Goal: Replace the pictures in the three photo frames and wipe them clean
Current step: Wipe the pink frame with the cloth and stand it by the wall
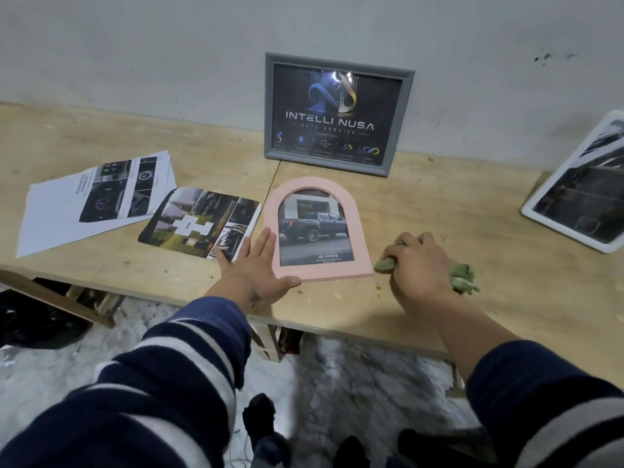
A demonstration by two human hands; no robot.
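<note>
1. plywood table (101, 136) runs along a pale grey wall (135, 45), speckled floor below its front edge.
2. left hand (258, 265) lies flat and spread wide, fingers straight, palm down on the table, pressed against the lower left edge of the pink arched frame (358, 231); thumb reaches along the frame's bottom edge.
3. pink arched frame lies face up just right of the left hand, holding a picture of a dark pickup truck with "toyota" printed underneath.
4. right hand (418, 265) is curled tight around a green cloth (464, 276), knuckles up, resting on the table; cloth bulges out on both sides of the fist.
5. right hand sits just right of the pink frame's lower right corner, near it; cannot tell if cloth touches the frame.
6. grey rectangular frame (270, 106) stands leaning against the wall, beyond both hands, showing a dark "intelli nusa data service" print.
7. white rounded frame (540, 214) lies tilted well to the right of the right hand, partly cut off by the view edge, dark picture inside.
8. loose glossy picture (189, 224) lies just left of the left hand; fingertips overlap its corner.
9. printed white sheets (67, 211) lie further left, partly under that picture.
10. both sleeves navy with white stripes.
</note>
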